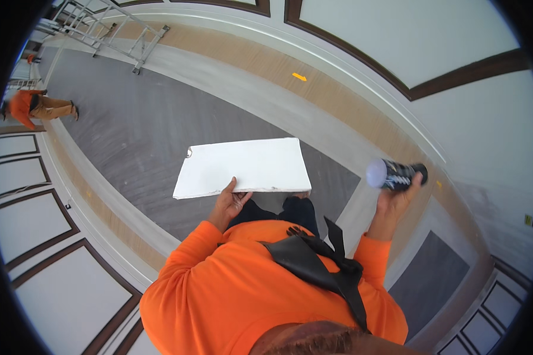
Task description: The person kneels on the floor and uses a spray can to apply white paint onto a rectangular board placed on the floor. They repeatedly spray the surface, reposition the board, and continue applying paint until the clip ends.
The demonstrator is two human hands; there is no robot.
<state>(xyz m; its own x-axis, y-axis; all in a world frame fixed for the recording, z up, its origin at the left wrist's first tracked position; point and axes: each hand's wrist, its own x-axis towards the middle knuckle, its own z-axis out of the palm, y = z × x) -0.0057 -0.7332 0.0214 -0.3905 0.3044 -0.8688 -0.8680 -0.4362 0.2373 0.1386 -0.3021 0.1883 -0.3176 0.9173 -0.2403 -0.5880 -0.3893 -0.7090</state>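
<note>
My left hand (230,205) grips a flat white board (246,165) by its near edge, the thumb lying on top and the fingers underneath. The board is held level in front of my body and has a small dark notch or mark at its far left corner. Out to the right, my right hand (395,200) is wrapped round a black canister (398,175) with pale lettering. The canister lies tilted almost on its side, its pale round end toward the left, slightly blurred. The two things are well apart.
Grey and wood-toned flooring (130,112) stretches ahead. A metal scaffold frame (118,35) stands at the far left, and a person in orange (26,108) is farther off. Walls with dark-framed panels (408,41) run along both sides. A yellow arrow (300,77) marks the floor.
</note>
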